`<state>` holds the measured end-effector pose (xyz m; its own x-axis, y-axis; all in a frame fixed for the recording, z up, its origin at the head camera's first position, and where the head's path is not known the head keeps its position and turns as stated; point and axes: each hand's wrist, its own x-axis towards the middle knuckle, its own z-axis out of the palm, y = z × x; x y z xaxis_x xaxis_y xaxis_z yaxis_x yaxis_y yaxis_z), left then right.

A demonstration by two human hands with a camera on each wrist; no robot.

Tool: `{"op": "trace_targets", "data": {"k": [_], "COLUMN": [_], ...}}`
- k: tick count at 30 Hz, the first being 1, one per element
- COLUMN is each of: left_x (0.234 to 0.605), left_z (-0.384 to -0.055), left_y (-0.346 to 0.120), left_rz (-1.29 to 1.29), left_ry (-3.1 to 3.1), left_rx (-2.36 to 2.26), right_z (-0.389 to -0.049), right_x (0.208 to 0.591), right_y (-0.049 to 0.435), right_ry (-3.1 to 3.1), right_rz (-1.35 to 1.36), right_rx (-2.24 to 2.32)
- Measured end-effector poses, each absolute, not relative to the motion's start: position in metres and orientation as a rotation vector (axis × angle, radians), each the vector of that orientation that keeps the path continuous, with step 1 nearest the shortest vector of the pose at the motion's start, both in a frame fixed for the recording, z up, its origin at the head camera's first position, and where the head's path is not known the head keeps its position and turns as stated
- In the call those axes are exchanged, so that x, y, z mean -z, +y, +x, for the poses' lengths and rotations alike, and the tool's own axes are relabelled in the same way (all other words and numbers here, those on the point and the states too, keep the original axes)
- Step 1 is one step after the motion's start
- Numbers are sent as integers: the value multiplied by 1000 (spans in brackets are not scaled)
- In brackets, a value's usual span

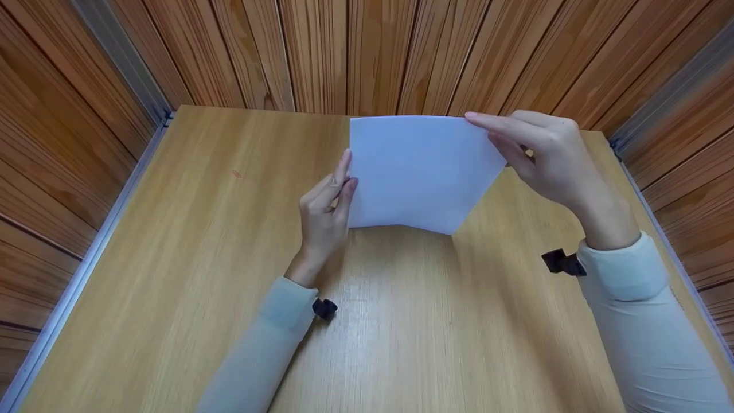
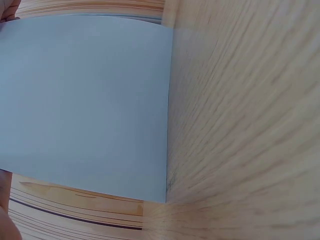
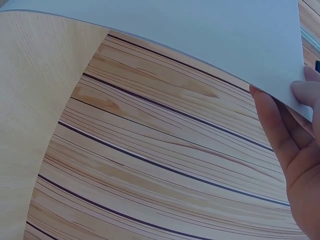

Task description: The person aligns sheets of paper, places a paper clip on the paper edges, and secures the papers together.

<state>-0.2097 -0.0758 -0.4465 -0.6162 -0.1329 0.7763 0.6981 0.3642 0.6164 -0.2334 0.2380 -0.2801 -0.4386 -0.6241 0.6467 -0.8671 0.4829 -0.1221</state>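
Observation:
A blank white sheet of paper (image 1: 421,172) stands upright over the table, its lower edge close to the wood. My left hand (image 1: 325,212) holds its left edge, thumb in front and fingers along the side. At the upper right corner my right hand (image 1: 545,146) pinches the paper between thumb and fingers. The right wrist view shows that right hand (image 3: 295,130) with the thumb on one face and fingers behind the sheet (image 3: 200,35). In the left wrist view the paper (image 2: 90,105) fills the left side, slightly bowed, with only bits of hand at the frame's edge.
A light wooden table (image 1: 189,275) lies beneath both hands. Wood-plank walls (image 1: 378,57) rise behind it and at both sides, with metal rails (image 1: 86,264) along the side edges. A small black device (image 1: 325,310) is worn at each wrist over the pale sleeves.

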Motion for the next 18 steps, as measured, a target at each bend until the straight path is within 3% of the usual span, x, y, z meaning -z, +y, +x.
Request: {"op": "trace_targets", "data": {"k": [18], "left_x": [446], "left_z": [-209], "left_y": [-77], "left_rz": [-499], "left_ry": [-1851], "left_rx": [1360], "right_z": [-233], "right_x": [288], "right_y": [241], "right_ry": [-2163], "right_rz": [1152], "right_rx": [-649]}}
